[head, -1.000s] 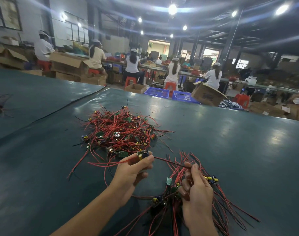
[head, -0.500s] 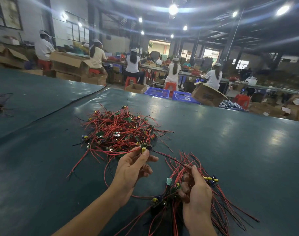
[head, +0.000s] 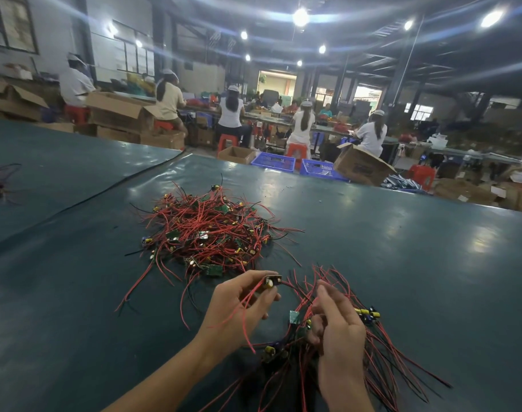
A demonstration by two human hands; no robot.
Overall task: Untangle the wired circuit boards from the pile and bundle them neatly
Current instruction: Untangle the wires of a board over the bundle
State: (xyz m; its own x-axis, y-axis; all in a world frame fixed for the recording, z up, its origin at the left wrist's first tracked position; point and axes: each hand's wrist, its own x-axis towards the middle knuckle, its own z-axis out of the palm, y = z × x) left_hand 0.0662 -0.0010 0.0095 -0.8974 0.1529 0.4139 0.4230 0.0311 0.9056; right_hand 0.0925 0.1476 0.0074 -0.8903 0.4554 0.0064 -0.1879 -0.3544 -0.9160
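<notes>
Head view: our left hand [head: 239, 310] pinches one circuit board [head: 272, 282], with the pile [head: 206, 233] just beyond it. Our right hand [head: 340, 331], beside it, curls round the bundle [head: 387, 361]. We should draw the board's trailing wires [head: 248, 331] free slowly, then align it with the bundle. Room to move lies right of our right hand, and the table [head: 417, 263] edge is well beyond the pile.

Your left hand [head: 239, 310] pinches a small circuit board [head: 272, 281] — tangled pile [head: 207, 233] just beyond — while your right hand [head: 338, 328] grips the bundle [head: 372, 352].
</notes>
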